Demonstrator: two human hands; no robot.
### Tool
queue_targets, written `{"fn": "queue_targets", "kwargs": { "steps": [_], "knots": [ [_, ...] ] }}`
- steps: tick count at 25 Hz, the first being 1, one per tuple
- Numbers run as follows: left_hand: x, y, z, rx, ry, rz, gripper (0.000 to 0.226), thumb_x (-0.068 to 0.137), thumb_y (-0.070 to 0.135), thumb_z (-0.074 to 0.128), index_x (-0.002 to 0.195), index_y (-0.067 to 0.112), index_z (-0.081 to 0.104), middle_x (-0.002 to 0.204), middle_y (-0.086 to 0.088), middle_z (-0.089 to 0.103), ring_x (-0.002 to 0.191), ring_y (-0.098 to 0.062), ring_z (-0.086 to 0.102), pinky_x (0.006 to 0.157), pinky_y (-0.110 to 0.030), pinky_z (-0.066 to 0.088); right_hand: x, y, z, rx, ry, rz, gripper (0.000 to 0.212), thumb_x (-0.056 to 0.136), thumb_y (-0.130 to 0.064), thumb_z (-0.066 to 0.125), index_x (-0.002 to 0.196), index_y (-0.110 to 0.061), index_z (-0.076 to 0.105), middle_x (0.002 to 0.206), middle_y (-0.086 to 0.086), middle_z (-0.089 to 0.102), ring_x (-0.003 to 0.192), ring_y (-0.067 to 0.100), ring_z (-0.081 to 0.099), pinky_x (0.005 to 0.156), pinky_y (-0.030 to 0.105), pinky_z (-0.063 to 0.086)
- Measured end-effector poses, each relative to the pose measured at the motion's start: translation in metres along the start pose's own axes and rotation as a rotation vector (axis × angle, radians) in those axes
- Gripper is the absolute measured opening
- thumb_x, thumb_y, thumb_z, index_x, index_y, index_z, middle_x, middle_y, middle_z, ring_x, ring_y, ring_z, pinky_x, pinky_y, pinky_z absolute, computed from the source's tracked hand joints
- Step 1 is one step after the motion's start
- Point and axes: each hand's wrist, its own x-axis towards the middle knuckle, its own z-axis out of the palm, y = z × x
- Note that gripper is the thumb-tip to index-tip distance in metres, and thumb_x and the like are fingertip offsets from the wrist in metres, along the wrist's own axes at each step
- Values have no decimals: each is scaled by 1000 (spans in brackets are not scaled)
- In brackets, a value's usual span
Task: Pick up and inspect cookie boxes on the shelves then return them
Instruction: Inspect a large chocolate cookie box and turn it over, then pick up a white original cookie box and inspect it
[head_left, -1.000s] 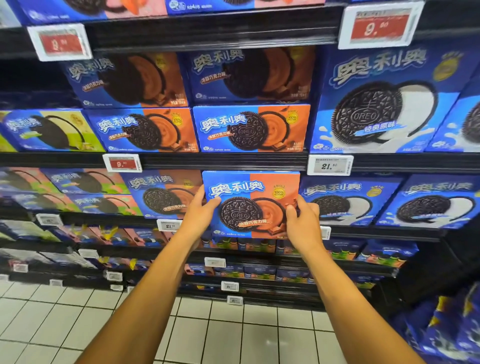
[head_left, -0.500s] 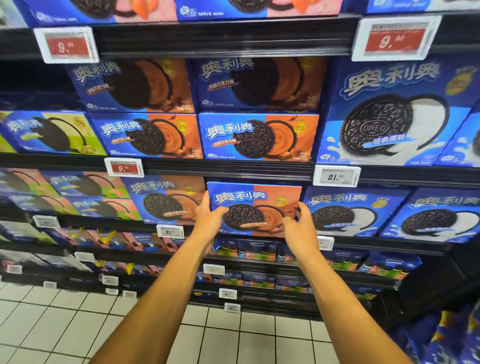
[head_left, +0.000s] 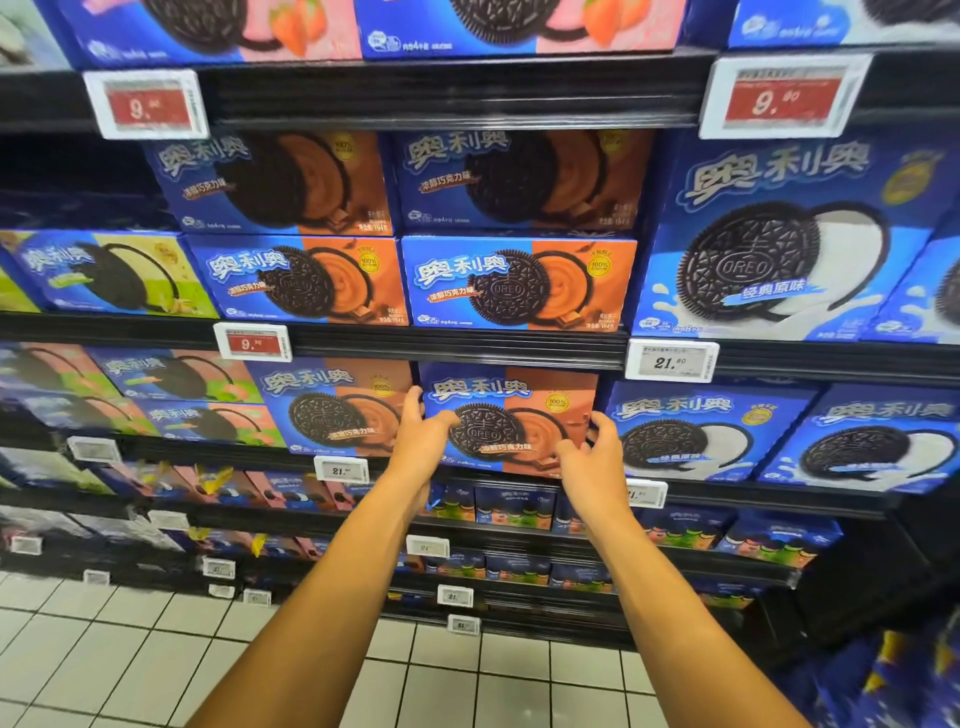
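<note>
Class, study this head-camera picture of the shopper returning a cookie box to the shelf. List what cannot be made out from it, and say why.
- Head view: whether the left hand and right hand grip the blue-and-orange cookie box; only the backs of the hands show.
- Box back and sides: turned away.
- Small print on the 21.60 price tag: too small.
- Top-shelf strawberry boxes: cut off by the top edge.
</note>
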Motion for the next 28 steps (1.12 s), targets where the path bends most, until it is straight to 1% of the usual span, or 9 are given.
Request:
{"fn": "queue_targets", "kwargs": {
  "steps": [1,3,5,9,11,15,19,24,28],
  "knots": [
    [-1,2,0,-9,-3,-11,75,91,12,57,155,27,21,159,-1,30,142,-25,33,113,-44,31,0,0,0,1,-5,1,63,95,-16,60,150,-26,32,150,4,40,83,0,53,77,29,43],
    [-5,1,-1,-42,-34,-16,76,91,12,56,155,30,20,160,0,29,143,-25,33,115,-47,31,-2,-1,-3,18,-28,15,62,95,-14,60,150,-26,32,152,6,39,110,13,56,92,36,44],
    [-9,-2,-4,-50,-72,-20,75,90,12,56,154,31,22,159,1,32,141,-27,35,115,-53,32,-5,-5,-9,47,-51,36,63,95,-12,58,151,-23,32,153,7,42,132,21,47,102,38,42],
    [-18,-2,-10,-16,-120,-14,67,92,12,56,151,26,28,158,0,33,140,-27,36,111,-51,34,-11,-16,-26,48,-106,48,65,97,-9,58,155,-17,30,158,7,36,143,23,39,105,34,37],
    [-26,-1,-13,-4,-130,-5,62,94,14,56,150,25,31,155,0,32,139,-24,36,106,-44,35,-19,-20,-35,43,-98,35,60,98,-11,58,152,-16,35,157,7,38,142,23,40,113,40,37],
    [-42,14,-20,53,-198,59,40,96,20,57,136,23,50,141,-1,50,125,-20,49,102,-39,39,-44,-30,-57,101,-54,7,47,101,-16,55,146,-21,45,145,0,52,131,18,50,112,44,40],
    [-59,41,-16,101,-311,177,24,96,18,58,119,25,59,128,3,61,110,-8,56,102,-36,41,-66,-49,-88,154,-3,-83,32,102,-18,56,132,-28,54,130,-8,62,122,13,58,99,37,49],
    [-86,80,16,6,-406,303,16,97,13,56,103,27,62,112,4,70,102,-9,63,81,-24,46,-77,-79,-139,238,164,-217,21,100,-22,60,120,-28,62,121,-3,68,109,10,64,91,29,53],
    [-101,125,66,-14,-402,489,28,95,1,55,114,20,60,108,4,65,95,-5,60,78,-11,44,-62,-110,-184,148,245,-341,26,101,-9,55,125,-20,57,113,-4,67,91,7,62,76,15,50]
  ]
}}
